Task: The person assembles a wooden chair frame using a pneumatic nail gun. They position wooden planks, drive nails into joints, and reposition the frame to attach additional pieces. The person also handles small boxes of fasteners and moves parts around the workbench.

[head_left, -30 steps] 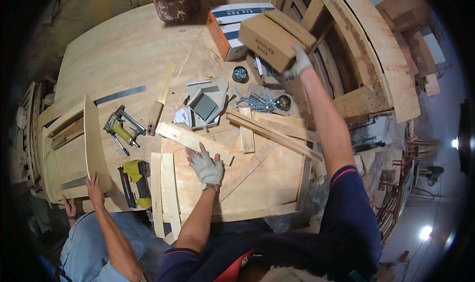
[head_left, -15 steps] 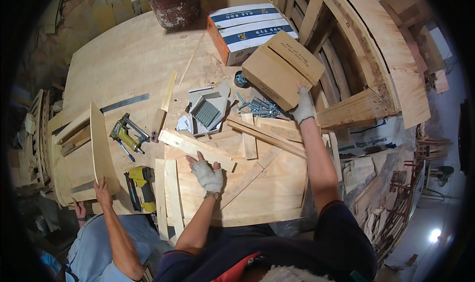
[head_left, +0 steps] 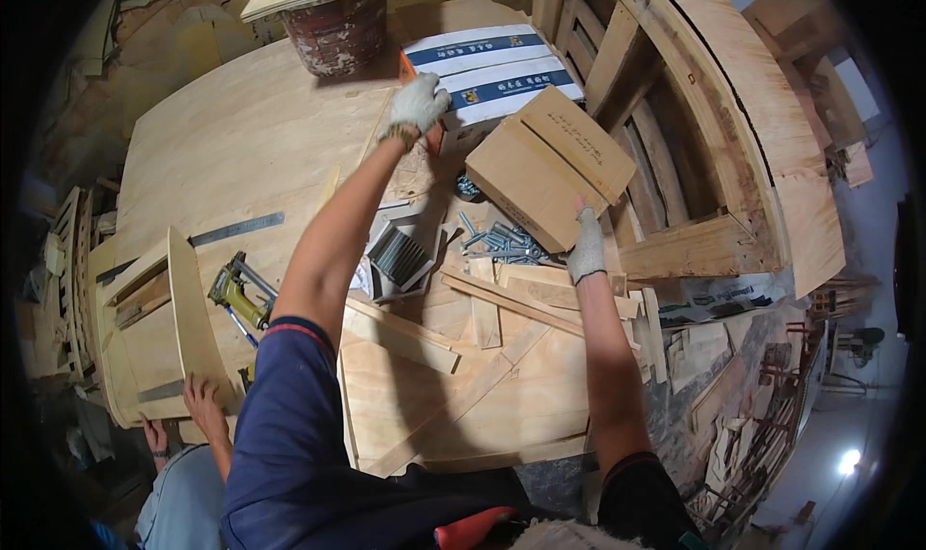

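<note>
My left hand, in a fingerless light glove, reaches across the bench to the near left corner of a white and blue carton. Its fingers are loosely bent and apart, seemingly at the carton's edge. My right hand, gloved the same way, grips a brown cardboard box by its near right corner, thumb up along the side. That box is tilted against the carton. Beneath it lie loose bolts, beside a small dark cup of screws. An opened pack of grey staple strips lies under my left forearm.
Wood strips lie on the plywood bench. A nail gun and a steel ruler are at left, where a co-worker's hand holds a thin wooden panel. A bucket stands behind; a wooden frame rises right.
My left hand has gone from the near wood strips far forward to the carton. My right hand stays on the cardboard box, slightly lower along it.
</note>
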The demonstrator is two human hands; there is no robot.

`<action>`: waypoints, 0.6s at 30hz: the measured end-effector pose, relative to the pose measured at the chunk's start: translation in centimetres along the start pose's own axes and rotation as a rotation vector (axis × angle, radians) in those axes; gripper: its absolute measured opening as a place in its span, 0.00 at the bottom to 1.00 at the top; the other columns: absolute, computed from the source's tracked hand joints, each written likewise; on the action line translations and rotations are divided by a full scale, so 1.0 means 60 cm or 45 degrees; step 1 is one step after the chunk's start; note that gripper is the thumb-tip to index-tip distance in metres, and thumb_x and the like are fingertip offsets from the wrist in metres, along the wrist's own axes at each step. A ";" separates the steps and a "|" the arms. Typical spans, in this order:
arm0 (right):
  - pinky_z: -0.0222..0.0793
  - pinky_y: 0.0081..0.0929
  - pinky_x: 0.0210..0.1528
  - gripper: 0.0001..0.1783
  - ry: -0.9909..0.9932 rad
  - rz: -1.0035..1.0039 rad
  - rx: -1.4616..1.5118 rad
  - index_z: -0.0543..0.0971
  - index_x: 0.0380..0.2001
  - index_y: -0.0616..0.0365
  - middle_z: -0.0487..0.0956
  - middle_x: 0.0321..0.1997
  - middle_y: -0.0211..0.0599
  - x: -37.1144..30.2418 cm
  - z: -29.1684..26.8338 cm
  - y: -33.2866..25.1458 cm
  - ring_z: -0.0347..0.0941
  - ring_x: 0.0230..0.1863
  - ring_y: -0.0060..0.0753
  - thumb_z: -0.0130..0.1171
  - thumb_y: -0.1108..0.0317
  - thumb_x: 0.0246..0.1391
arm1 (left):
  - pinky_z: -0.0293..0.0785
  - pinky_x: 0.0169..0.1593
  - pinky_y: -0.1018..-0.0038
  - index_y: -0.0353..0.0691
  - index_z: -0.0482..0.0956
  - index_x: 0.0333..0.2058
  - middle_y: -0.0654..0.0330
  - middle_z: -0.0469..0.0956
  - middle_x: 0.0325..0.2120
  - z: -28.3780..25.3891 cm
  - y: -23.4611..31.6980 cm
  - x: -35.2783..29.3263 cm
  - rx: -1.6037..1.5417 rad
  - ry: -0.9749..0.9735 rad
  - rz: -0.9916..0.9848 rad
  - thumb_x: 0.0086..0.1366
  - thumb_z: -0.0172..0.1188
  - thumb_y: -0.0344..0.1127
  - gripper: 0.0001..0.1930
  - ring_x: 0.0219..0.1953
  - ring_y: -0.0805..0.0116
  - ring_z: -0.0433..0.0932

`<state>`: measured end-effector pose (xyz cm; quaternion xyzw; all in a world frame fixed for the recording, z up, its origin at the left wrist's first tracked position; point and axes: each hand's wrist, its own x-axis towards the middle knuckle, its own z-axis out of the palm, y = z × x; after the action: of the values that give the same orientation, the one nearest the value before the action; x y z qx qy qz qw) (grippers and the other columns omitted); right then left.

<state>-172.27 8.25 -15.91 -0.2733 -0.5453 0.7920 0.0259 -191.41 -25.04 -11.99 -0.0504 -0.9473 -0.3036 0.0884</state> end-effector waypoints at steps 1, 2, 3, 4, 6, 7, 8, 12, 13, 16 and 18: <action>0.78 0.45 0.53 0.38 0.018 0.015 -0.016 0.73 0.64 0.53 0.79 0.60 0.38 -0.001 -0.001 0.001 0.78 0.57 0.38 0.71 0.45 0.57 | 0.74 0.57 0.51 0.42 0.83 0.45 0.45 0.83 0.46 0.011 -0.004 0.032 0.154 -0.052 0.001 0.67 0.53 0.55 0.23 0.52 0.43 0.80; 0.78 0.45 0.53 0.38 0.066 0.058 -0.032 0.73 0.65 0.52 0.79 0.60 0.38 -0.001 -0.001 0.001 0.78 0.58 0.38 0.71 0.45 0.57 | 0.73 0.57 0.50 0.43 0.83 0.46 0.46 0.84 0.47 0.022 -0.009 0.057 0.309 -0.101 -0.001 0.66 0.53 0.56 0.24 0.53 0.44 0.80; 0.78 0.45 0.53 0.38 0.036 0.035 -0.031 0.73 0.65 0.52 0.79 0.60 0.37 -0.001 -0.003 0.001 0.78 0.58 0.38 0.71 0.44 0.57 | 0.72 0.58 0.48 0.45 0.84 0.47 0.48 0.84 0.47 0.031 -0.013 0.079 0.471 -0.163 -0.014 0.65 0.52 0.58 0.25 0.53 0.45 0.80; 0.78 0.46 0.53 0.38 0.044 0.045 -0.031 0.73 0.65 0.51 0.79 0.60 0.37 -0.002 -0.004 0.001 0.78 0.58 0.39 0.71 0.44 0.57 | 0.69 0.60 0.45 0.46 0.84 0.50 0.50 0.85 0.49 0.039 -0.017 0.093 0.500 -0.190 0.026 0.64 0.53 0.62 0.29 0.57 0.48 0.80; 0.78 0.47 0.53 0.39 0.037 0.060 -0.032 0.73 0.65 0.51 0.79 0.60 0.37 -0.001 -0.008 0.003 0.78 0.58 0.39 0.71 0.44 0.57 | 0.68 0.62 0.46 0.45 0.84 0.52 0.48 0.84 0.50 0.045 -0.017 0.114 0.585 -0.246 -0.043 0.64 0.52 0.63 0.31 0.59 0.48 0.79; 0.78 0.47 0.53 0.39 0.023 0.063 -0.030 0.73 0.65 0.52 0.79 0.60 0.37 0.000 -0.009 0.003 0.78 0.58 0.39 0.71 0.44 0.57 | 0.67 0.63 0.47 0.44 0.83 0.53 0.48 0.84 0.50 0.042 -0.012 0.120 0.619 -0.283 -0.060 0.64 0.52 0.64 0.32 0.60 0.49 0.78; 0.77 0.48 0.53 0.39 0.016 0.054 -0.028 0.73 0.64 0.53 0.79 0.60 0.37 0.000 -0.011 0.005 0.78 0.58 0.40 0.71 0.43 0.57 | 0.58 0.68 0.43 0.44 0.87 0.51 0.47 0.85 0.50 0.036 -0.003 0.125 0.457 -0.192 -0.203 0.58 0.57 0.66 0.35 0.57 0.49 0.80; 0.76 0.45 0.57 0.40 -0.005 0.007 -0.017 0.72 0.65 0.55 0.78 0.61 0.37 0.002 -0.013 0.007 0.77 0.59 0.39 0.70 0.44 0.58 | 0.78 0.54 0.55 0.34 0.86 0.47 0.42 0.86 0.44 -0.014 0.058 0.132 -0.130 -0.328 -0.055 0.66 0.48 0.69 0.38 0.47 0.46 0.86; 0.76 0.43 0.58 0.40 -0.008 0.035 -0.021 0.71 0.66 0.56 0.78 0.62 0.37 0.001 -0.014 0.008 0.76 0.59 0.39 0.71 0.45 0.58 | 0.81 0.50 0.61 0.32 0.86 0.43 0.40 0.86 0.41 -0.018 0.079 0.127 -0.102 -0.311 0.089 0.68 0.47 0.69 0.40 0.43 0.49 0.87; 0.75 0.40 0.60 0.40 0.007 0.076 -0.031 0.70 0.67 0.55 0.77 0.62 0.37 0.003 -0.014 0.008 0.76 0.60 0.38 0.70 0.46 0.58 | 0.74 0.35 0.62 0.29 0.82 0.31 0.51 0.80 0.22 -0.006 0.089 0.074 -0.456 -0.426 0.254 0.69 0.51 0.61 0.33 0.27 0.62 0.80; 0.74 0.39 0.60 0.40 0.004 0.070 -0.014 0.70 0.68 0.55 0.77 0.63 0.37 0.003 -0.015 0.010 0.75 0.61 0.37 0.70 0.47 0.58 | 0.73 0.31 0.64 0.32 0.82 0.30 0.55 0.78 0.20 0.011 0.071 0.060 -0.739 -0.428 0.137 0.68 0.55 0.54 0.26 0.25 0.66 0.78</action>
<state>-171.88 8.83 -16.77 -0.2897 -0.5419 0.7890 0.0037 -194.38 -21.02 -9.40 -0.1728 -0.8188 -0.5429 -0.0711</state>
